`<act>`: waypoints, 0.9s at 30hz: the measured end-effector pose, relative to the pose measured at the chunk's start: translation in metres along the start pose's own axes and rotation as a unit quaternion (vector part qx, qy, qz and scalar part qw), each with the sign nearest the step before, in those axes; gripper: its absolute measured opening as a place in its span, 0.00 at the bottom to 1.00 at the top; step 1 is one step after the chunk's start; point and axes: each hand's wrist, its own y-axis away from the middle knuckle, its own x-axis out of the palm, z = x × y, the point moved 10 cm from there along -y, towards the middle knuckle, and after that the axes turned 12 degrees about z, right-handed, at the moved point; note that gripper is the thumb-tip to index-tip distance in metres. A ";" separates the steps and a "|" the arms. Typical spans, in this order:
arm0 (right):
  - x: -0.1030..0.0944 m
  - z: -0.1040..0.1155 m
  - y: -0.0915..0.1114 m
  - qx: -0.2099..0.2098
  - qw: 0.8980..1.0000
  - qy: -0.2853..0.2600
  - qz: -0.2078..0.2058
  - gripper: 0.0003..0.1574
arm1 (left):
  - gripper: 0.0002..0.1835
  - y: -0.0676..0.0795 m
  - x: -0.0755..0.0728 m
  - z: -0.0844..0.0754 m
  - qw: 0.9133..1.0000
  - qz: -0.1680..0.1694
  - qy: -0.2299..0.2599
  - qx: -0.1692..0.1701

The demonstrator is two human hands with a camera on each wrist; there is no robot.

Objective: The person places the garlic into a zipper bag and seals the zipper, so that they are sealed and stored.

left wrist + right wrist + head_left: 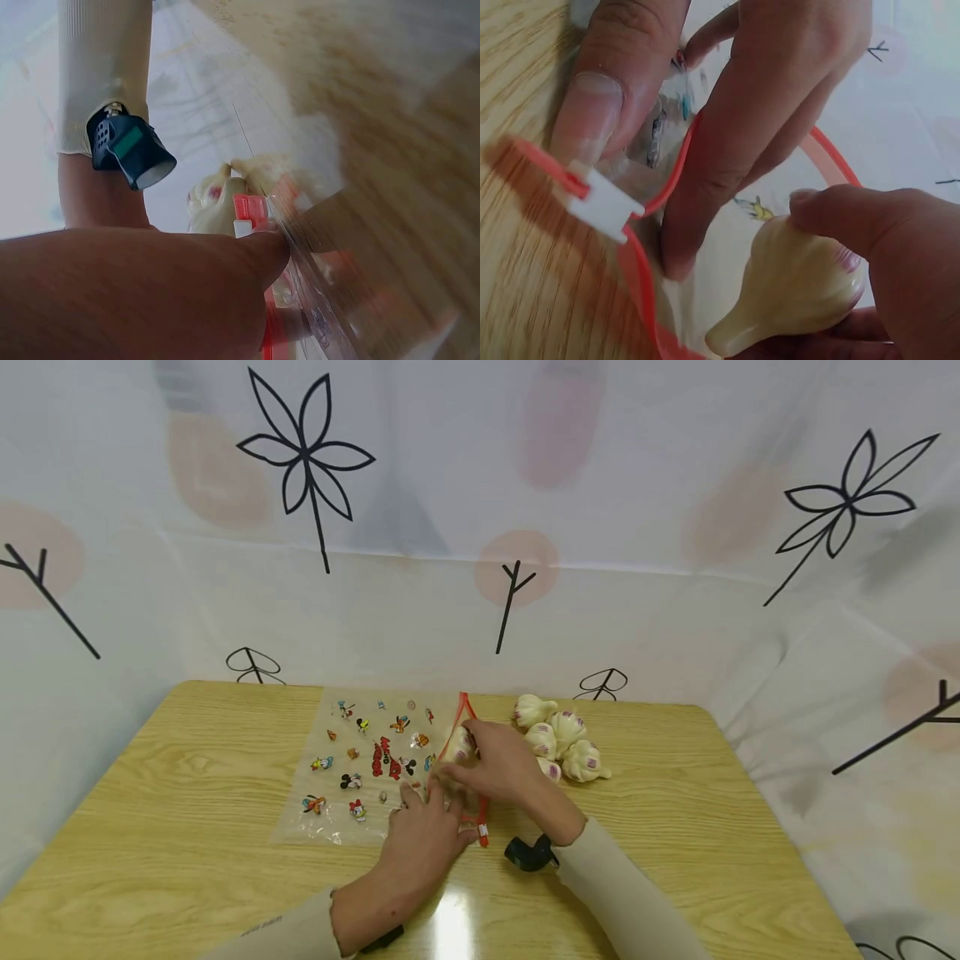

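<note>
A clear zip bag point(337, 814) with cartoon prints lies flat, its red-edged mouth facing right and parted. My right hand point(506, 764) holds a garlic bulb point(799, 281) between thumb and fingers at that mouth. The bulb is cream with a purple patch, its stem tip angled down in the right wrist view. My left hand point(423, 831) rests on the bag beside the opening, fingers fairly straight and spread. Its thumb point(592, 112) lies close to the white zip slider point(606, 206). Part of the bulb is hidden by my right fingers.
Several more garlic bulbs point(567, 727) are grouped just right of the bag, one partly behind my right wrist. Dark wrist cameras point(528, 853) sit at my cuffs. A patterned cloth point(405, 610) hangs behind the wooden table point(172, 793).
</note>
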 end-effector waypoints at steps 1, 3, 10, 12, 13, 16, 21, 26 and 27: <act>0.001 0.001 -0.002 -0.002 1.000 -0.004 -0.001 0.30 | 0.37 0.000 0.000 0.000 1.000 0.001 0.001 0.000; 0.003 0.001 -0.004 -0.010 1.000 -0.016 -0.003 0.29 | 0.36 0.000 0.000 0.000 1.000 0.000 0.001 0.000; 0.005 0.000 -0.006 -0.021 0.998 -0.053 -0.019 0.20 | 0.35 0.000 -0.002 0.000 1.000 -0.017 -0.024 -0.007; 0.005 0.001 -0.007 -0.027 0.998 -0.055 -0.028 0.17 | 0.35 0.001 -0.002 0.000 0.999 -0.020 -0.026 -0.008; 0.005 0.002 -0.007 -0.031 0.997 -0.059 -0.033 0.16 | 0.35 0.001 -0.002 0.000 0.999 -0.022 -0.028 -0.008; 0.006 0.004 -0.008 -0.043 0.996 -0.070 -0.044 0.13 | 0.35 0.001 -0.002 0.000 0.999 -0.022 -0.029 -0.010; 0.008 0.006 -0.008 -0.040 0.995 -0.079 -0.053 0.09 | 0.35 0.001 -0.001 0.000 0.999 -0.014 -0.026 -0.011; 0.011 0.004 -0.008 -0.026 0.996 -0.067 -0.053 0.11 | 0.34 0.001 -0.002 0.001 0.999 -0.031 -0.009 -0.010; 0.012 0.003 -0.008 -0.025 0.996 -0.068 -0.051 0.10 | 0.34 0.001 -0.003 0.001 0.999 -0.032 -0.008 -0.010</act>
